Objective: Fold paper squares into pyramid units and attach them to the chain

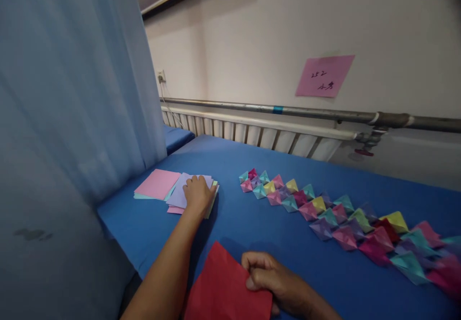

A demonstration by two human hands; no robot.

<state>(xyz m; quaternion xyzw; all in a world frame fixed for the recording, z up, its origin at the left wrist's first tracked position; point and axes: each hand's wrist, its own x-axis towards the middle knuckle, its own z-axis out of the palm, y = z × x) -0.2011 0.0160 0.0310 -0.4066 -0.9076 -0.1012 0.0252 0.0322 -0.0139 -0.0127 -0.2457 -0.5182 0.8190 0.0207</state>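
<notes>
My right hand [273, 279] pinches a square sheet of red paper [228, 286] by its right edge, close to me at the bottom of the view. The red sheet is tilted, and its lower part runs out of the frame. Farther off, my left hand [197, 194] is on a stack of coloured paper [177, 197], its fingers bent over the purple top sheet and its thumb at the right side. Pink and yellow-green edges stick out below the purple sheet. Left of it lies a pink sheet [158, 183] with pale green paper under it.
Rows of folded paper pieces [319, 204] in many colours run along the right of the blue bed surface [223, 156]. A blue curtain [79, 80] hangs at the left. Behind are a radiator [266, 135], a metal pipe [237, 106] and a pink note [324, 76] on the wall.
</notes>
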